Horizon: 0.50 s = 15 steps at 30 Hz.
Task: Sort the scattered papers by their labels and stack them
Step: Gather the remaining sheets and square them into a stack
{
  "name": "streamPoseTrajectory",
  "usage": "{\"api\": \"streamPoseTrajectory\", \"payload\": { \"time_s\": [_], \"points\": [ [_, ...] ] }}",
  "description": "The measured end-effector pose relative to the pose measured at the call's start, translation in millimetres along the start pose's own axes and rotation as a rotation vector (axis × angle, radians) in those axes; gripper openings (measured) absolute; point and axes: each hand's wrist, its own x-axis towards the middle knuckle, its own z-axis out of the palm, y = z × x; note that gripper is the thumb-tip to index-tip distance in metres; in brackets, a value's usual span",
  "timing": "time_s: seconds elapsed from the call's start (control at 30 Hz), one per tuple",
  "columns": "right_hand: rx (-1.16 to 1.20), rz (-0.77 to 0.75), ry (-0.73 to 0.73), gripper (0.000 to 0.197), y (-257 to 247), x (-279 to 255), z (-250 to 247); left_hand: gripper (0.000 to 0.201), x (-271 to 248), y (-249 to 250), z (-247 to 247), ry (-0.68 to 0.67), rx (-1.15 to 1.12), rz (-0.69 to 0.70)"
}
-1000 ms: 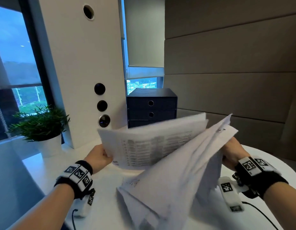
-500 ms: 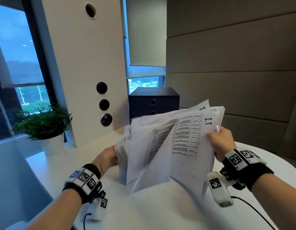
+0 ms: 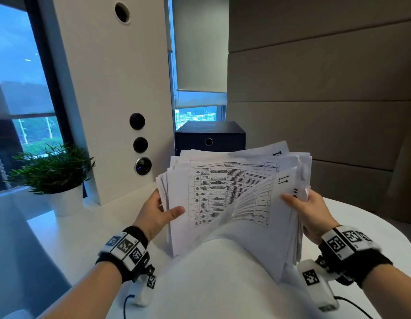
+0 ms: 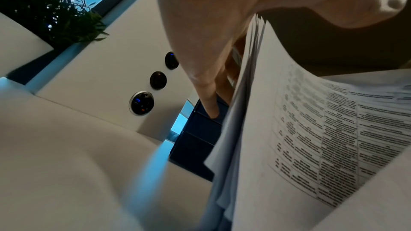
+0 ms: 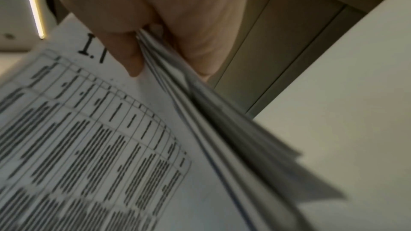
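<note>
Since a second ago the splayed sheets have closed into one upright bundle. The left hand [image 3: 157, 215] and right hand [image 3: 309, 211] clamp the papers [image 3: 227, 203] at frame centre, bottom edges on the table [image 3: 85, 238]. Loose, uneven pages could slip and fan out.
</note>
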Motion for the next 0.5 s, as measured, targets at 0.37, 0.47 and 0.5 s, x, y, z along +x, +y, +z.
{"api": "streamPoseTrajectory", "payload": {
  "time_s": [0.37, 0.47, 0.5],
  "points": [
    [-0.461, 0.119, 0.214, 0.013, -14, 44, 22, 0.079, 40, 68, 8, 0.074, 0.193, 0.113],
    [-0.541, 0.187, 0.275, 0.013, -17, 50, 29, 0.104, 43, 73, 6, -0.033, 0.193, -0.001],
    [-0.54, 0.216, 0.273, 0.014, -19, 52, 30, 0.114, 41, 70, 6, -0.047, 0.185, -0.043]
  ]
}}
